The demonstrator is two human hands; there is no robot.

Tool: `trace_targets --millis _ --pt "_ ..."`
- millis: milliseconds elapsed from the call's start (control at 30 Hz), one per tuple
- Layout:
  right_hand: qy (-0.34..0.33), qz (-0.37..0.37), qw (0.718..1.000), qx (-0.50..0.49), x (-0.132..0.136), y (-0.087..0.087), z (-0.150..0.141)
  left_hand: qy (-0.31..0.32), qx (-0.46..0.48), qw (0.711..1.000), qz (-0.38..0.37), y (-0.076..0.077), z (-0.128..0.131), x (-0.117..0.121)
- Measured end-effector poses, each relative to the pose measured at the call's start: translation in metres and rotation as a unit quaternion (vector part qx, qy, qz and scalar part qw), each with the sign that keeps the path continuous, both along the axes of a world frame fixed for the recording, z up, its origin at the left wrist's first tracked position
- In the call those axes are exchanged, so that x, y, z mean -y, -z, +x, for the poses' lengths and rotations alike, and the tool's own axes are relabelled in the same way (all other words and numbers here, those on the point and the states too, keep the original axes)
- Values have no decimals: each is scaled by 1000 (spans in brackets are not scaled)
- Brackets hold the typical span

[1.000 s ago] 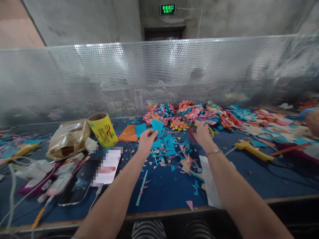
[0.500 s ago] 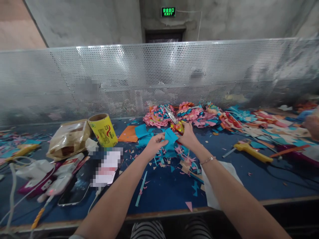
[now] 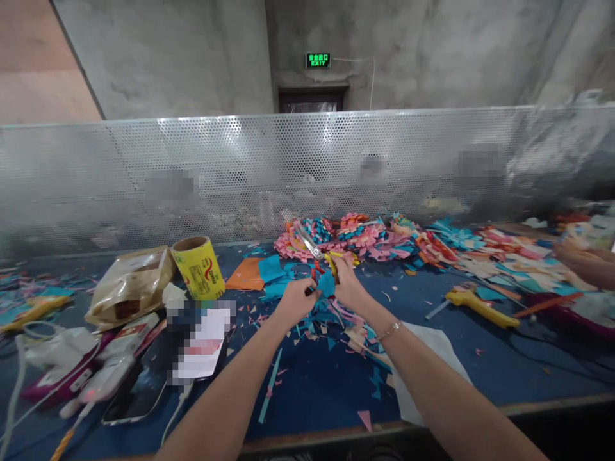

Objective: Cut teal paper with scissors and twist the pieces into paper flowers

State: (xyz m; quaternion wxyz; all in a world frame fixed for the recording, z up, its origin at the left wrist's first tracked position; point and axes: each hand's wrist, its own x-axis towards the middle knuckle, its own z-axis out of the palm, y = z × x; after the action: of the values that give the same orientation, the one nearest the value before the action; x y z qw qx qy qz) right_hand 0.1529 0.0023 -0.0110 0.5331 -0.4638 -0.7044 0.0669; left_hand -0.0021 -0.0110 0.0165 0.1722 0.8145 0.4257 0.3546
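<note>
We see 1 perforated metal screen (image 3: 288,166) behind 1 blue bench (image 3: 307,390). Paper flowers (image 3: 362,235) heap along the back, too tangled for us to count. At left, 1 brown bag (image 3: 132,275) stands beside 1 yellow tube (image 3: 198,267); 1 white sheet (image 3: 444,342) lies partly under our right forearm. There are 2 phones (image 3: 206,349), 1 dark and 1 with its display blurred out.

Our 2 hands nearly meet at the middle: the right hand (image 3: 350,283) grips 1 pair of scissors (image 3: 310,243), blades pointing away, and the left hand (image 3: 296,301) pinches 1 piece of blue paper (image 3: 325,285) between them. 1 second ago our hands were well apart; since 0.5 seconds ago the scissors have swung left, and the view has tilted up.

Our fingers partly hide the paper; we cannot tell whether the left ones touch the red handle. At the right edge, 1 co-worker's hand (image 3: 579,253) is blurred.
</note>
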Motion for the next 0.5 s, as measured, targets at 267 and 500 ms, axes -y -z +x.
trace_targets --millis 267,500 --pt "42 38 998 11 -23 12 20 14 -53 998 -8 6 -2 -4" --pt "132 49 989 -45 -37 9 53 -3 -87 996 -17 14 -5 -13"
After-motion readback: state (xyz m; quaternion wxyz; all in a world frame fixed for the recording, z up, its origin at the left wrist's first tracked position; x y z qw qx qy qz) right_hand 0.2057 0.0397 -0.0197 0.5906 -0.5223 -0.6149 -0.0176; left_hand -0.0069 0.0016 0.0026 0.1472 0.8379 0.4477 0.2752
